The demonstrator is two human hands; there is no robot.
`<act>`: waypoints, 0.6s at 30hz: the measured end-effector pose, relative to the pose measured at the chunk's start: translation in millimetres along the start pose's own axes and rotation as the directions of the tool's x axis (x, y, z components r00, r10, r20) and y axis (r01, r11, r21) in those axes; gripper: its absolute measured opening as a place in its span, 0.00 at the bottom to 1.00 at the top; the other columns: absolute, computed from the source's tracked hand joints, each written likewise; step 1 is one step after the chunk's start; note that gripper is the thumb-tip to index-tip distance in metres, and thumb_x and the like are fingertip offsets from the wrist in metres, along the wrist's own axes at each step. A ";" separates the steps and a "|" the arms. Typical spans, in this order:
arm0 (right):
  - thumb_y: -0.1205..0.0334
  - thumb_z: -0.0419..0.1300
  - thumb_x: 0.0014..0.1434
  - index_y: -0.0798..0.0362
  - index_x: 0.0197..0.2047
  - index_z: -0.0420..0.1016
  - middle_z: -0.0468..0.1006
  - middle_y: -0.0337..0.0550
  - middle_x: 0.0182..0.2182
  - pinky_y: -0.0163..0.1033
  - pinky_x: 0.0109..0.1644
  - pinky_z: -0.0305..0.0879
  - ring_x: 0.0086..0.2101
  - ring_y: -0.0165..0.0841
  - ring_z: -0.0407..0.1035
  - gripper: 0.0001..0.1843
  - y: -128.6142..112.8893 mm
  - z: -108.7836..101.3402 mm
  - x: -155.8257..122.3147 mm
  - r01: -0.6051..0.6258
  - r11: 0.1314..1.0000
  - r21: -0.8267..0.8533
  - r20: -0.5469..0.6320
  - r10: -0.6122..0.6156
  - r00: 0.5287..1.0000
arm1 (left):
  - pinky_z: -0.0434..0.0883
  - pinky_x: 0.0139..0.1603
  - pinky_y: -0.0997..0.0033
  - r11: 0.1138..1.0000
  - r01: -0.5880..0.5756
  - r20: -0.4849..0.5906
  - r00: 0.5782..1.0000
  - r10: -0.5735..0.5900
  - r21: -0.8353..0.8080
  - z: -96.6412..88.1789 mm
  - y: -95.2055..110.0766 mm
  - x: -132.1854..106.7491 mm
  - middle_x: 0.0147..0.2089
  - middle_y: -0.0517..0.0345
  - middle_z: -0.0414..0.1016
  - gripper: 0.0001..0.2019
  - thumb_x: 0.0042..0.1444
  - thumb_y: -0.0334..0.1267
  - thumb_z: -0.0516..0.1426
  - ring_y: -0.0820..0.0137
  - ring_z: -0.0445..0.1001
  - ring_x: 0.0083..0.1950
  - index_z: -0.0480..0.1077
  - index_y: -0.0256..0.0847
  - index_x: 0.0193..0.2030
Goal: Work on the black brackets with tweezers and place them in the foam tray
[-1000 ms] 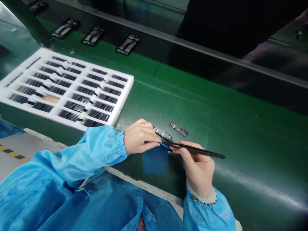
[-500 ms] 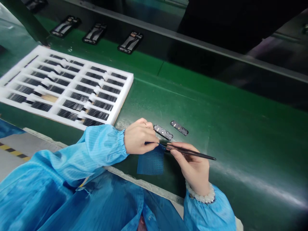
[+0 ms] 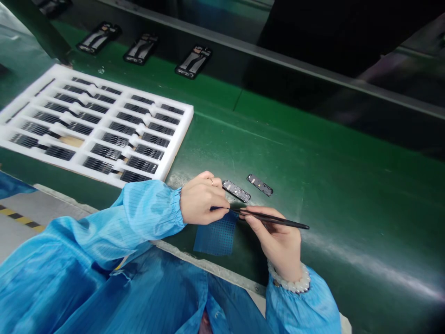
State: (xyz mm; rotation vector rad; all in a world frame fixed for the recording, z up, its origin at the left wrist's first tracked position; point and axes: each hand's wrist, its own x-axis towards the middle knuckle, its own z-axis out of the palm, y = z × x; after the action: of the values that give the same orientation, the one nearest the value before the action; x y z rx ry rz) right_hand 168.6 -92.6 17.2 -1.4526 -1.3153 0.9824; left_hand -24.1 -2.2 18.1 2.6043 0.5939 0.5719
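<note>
My left hand (image 3: 203, 198) pinches the upper edge of a blue sheet with rows of small marks (image 3: 216, 236), which hangs down over the green bench. My right hand (image 3: 274, 239) is closed around black tweezers (image 3: 273, 219). The tweezers' tips point left and meet the sheet's top edge near my left fingertips; whether they grip a piece there is too small to tell. Just beyond my fingers lies a slim black phone part (image 3: 236, 191) with small metal contacts. A second such part (image 3: 260, 184) rests a little farther off to the right.
A white foam tray (image 3: 190, 111) with rows of black parts in its slots stands at the left. Along the back, several phone frames (image 3: 193, 61) lie on a dark strip. A grey rail (image 3: 243, 46) runs behind them. The bench's front edge (image 3: 208, 268) is close to my body.
The blue sheet's lower end has swung slightly left. My right hand and the tweezers have shifted a little left. The phone frames at the back sit slightly farther right in view.
</note>
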 end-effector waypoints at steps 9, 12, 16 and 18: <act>0.60 0.65 0.53 0.50 0.36 0.79 0.82 0.42 0.31 0.42 0.39 0.76 0.31 0.35 0.78 0.07 -2.1 -0.2 -1.3 -0.046 0.999 0.012 -0.034 0.046 0.998 | 0.56 0.44 0.65 0.999 0.037 0.046 0.998 -0.036 -0.003 -2.0 0.7 -0.3 0.25 0.62 0.74 0.11 0.59 0.37 0.53 0.72 0.68 0.35 0.74 0.42 0.30; 0.59 0.66 0.52 0.51 0.36 0.79 0.82 0.41 0.28 0.39 0.36 0.77 0.28 0.34 0.78 0.08 3.3 -3.2 1.2 -0.119 0.988 0.096 -0.133 0.131 0.982 | 0.57 0.44 0.65 0.999 0.044 0.018 0.999 -0.044 0.007 -2.6 1.2 0.1 0.31 0.60 0.76 0.10 0.59 0.38 0.53 0.70 0.70 0.39 0.75 0.43 0.32; 0.57 0.67 0.50 0.54 0.36 0.78 0.81 0.41 0.24 0.36 0.31 0.75 0.26 0.33 0.77 0.12 13.4 -6.5 10.6 -0.175 0.964 0.200 -0.296 0.229 0.927 | 0.58 0.51 0.62 0.999 -0.017 -0.020 1.000 0.018 0.045 1.3 1.0 0.0 0.51 0.57 0.75 0.10 0.59 0.36 0.53 0.64 0.68 0.54 0.74 0.41 0.31; 0.56 0.68 0.49 0.55 0.36 0.78 0.81 0.43 0.24 0.36 0.30 0.74 0.27 0.34 0.78 0.13 17.1 -6.5 15.2 -0.198 0.958 0.210 -0.321 0.259 0.911 | 0.57 0.53 0.61 0.997 -0.052 -0.012 0.999 0.053 0.054 4.5 0.4 -0.5 0.54 0.58 0.73 0.10 0.59 0.35 0.53 0.64 0.67 0.58 0.74 0.40 0.30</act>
State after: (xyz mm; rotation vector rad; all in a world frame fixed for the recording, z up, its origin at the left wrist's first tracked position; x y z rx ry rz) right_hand 181.1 -78.4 2.7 -1.5827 -0.7973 0.9130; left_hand -22.3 -4.1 14.4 2.6760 0.5535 0.5980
